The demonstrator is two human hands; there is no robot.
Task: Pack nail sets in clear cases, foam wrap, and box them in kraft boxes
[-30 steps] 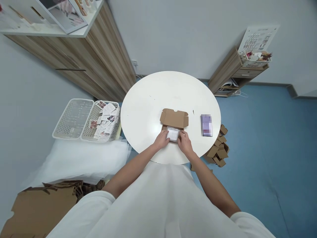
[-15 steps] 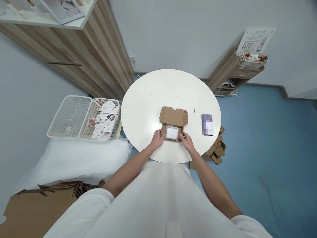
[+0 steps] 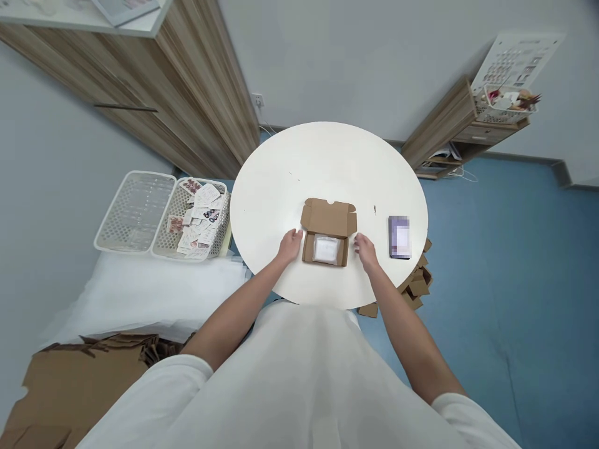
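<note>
On the white round table (image 3: 327,156) rests a brown cardboard box (image 3: 329,216) with its lid folded back, away from me. Inside it lies a flat white packet (image 3: 326,249) in clear wrapping. My left hand (image 3: 289,246) is just left of the box, apart from it, with the fingers apart and nothing held. To the right of the box my right hand (image 3: 365,250) hovers, its fingers spread a little and holding nothing. A phone-sized purple item (image 3: 399,237), its surface blurred, lies farther right on the table.
Left of the table stand a white basket (image 3: 161,240) of printed cards and another basket (image 3: 105,218) with clear plastic pieces. White sheets (image 3: 154,293) and flat cardboard (image 3: 88,380) lie below them. Folded boxes (image 3: 418,285) sit on the floor at right. A wooden cabinet (image 3: 201,87) stands behind.
Both hands have let go of the box's sides and moved outward, left and right. The box stays in place with its lid open. The camera view has shifted slightly.
</note>
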